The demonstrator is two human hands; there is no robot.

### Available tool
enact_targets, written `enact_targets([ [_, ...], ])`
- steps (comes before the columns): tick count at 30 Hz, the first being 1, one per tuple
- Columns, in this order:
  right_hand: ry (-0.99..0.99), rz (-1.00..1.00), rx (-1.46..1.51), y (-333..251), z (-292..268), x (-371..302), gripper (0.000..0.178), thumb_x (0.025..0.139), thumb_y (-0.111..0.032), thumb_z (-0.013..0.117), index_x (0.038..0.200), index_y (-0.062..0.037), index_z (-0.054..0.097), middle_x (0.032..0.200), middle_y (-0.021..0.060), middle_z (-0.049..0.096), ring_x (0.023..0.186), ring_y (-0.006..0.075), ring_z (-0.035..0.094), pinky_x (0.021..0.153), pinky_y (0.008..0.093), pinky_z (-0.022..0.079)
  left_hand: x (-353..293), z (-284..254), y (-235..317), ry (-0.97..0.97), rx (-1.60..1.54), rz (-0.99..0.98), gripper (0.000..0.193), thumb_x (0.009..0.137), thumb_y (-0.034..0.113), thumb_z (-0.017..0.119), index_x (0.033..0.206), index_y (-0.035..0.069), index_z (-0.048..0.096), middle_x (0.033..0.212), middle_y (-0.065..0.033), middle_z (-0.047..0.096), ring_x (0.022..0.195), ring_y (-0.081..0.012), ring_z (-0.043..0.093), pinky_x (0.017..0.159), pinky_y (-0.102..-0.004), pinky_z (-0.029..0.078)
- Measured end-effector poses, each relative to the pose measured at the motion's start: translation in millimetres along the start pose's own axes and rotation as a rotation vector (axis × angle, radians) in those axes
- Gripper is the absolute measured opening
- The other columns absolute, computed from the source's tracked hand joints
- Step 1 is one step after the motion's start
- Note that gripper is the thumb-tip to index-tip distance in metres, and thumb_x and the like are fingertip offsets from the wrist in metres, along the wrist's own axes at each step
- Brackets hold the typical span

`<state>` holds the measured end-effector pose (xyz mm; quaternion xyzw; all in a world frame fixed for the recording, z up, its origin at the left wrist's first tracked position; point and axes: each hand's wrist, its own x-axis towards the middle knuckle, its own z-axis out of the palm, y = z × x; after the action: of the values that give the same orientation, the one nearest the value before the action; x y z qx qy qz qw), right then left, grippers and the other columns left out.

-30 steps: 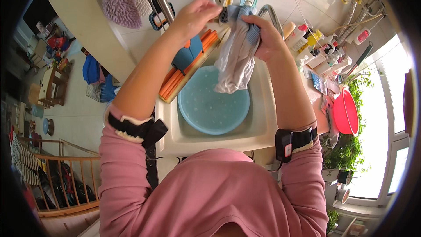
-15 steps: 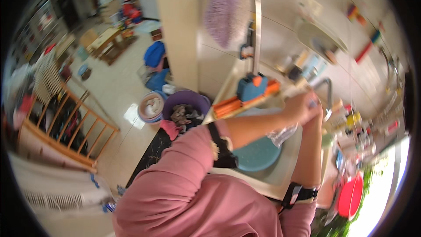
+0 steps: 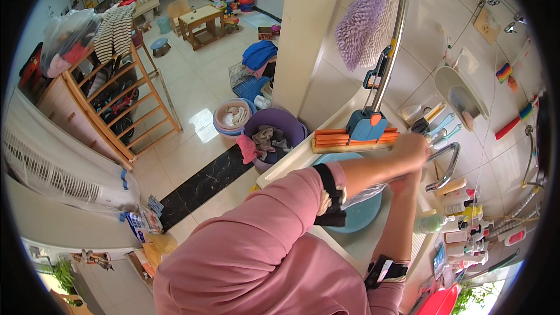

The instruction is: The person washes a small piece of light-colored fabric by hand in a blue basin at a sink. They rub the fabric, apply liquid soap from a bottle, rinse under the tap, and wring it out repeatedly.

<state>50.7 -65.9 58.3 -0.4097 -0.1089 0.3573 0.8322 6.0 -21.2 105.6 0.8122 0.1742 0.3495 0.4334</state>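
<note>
Over the sink, my left hand is smeared by motion, and its fingers cannot be made out. Just below it and touching or nearly so is my right hand, mostly covered by the left. Clear crinkled plastic shows under my left forearm, close to both hands; whether either hand grips it is hidden. Beneath lies a light blue basin in the sink. Beyond my left hand, a sponge mop with an orange head and a blue clamp rests at the sink's far side, its steel pole rising.
A curved faucet stands right of my hands, with several bottles along the right ledge. Left of the sink are a purple bucket of cloths and a pink basin. A wooden rail stands farther left.
The view has swung so the room appears farther right and sharper. My hands stay together over the sink, the left still blurred, and less of the clear plastic shows.
</note>
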Motion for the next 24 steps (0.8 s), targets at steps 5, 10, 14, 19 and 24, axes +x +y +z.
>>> enact_targets([
  [5,-0.143,-0.043,0.031,2,-19,10,0.040,0.093,-0.039,0.037,0.114,-0.0091,0.053,0.108,0.0060,0.058,0.101,0.0222,0.056,0.084,0.0372,0.048,-10,4,-9,0.045,0.072,0.113,0.021,0.077,0.026,0.055,0.072,0.010,0.068,0.072,-0.0143,0.063,0.069,-0.0344,0.062,0.064,-0.0476,0.047],
  [10,-0.096,0.188,0.014,-10,-26,14,0.042,0.092,-0.043,0.040,0.113,-0.0094,0.053,0.110,0.0081,0.058,0.103,0.0254,0.057,0.089,0.0431,0.046,-4,3,-25,-0.062,-0.182,-0.072,0.029,0.076,0.030,0.060,0.091,0.006,0.066,0.093,-0.0167,0.064,0.092,-0.0317,0.061,0.079,-0.0405,0.047],
  [14,0.021,0.168,-0.026,-31,-21,10,0.038,0.093,-0.041,0.042,0.109,-0.0098,0.056,0.104,0.0089,0.061,0.096,0.0270,0.060,0.086,0.0448,0.048,13,16,-45,-0.388,-0.525,-0.112,0.053,0.090,0.038,0.050,0.122,-0.005,0.050,0.124,-0.0231,0.052,0.120,-0.0314,0.048,0.101,-0.0354,0.035],
  [19,0.174,-0.041,-0.164,-49,-13,2,0.032,0.094,-0.036,0.048,0.109,-0.0097,0.057,0.103,0.0081,0.061,0.095,0.0214,0.058,0.082,0.0358,0.047,-16,60,-52,0.071,-0.267,0.168,0.041,0.088,0.026,0.050,0.125,0.007,0.051,0.114,-0.0189,0.056,0.106,-0.0330,0.053,0.088,-0.0401,0.041],
  [24,0.047,-0.109,0.020,-43,2,-11,0.037,0.098,-0.031,0.042,0.124,-0.0072,0.051,0.121,0.0072,0.056,0.113,0.0217,0.052,0.098,0.0369,0.040,-3,45,-41,-0.007,-0.133,0.288,0.052,0.095,0.032,0.040,0.132,-0.005,0.040,0.140,-0.0241,0.036,0.133,-0.0311,0.033,0.109,-0.0360,0.026],
])
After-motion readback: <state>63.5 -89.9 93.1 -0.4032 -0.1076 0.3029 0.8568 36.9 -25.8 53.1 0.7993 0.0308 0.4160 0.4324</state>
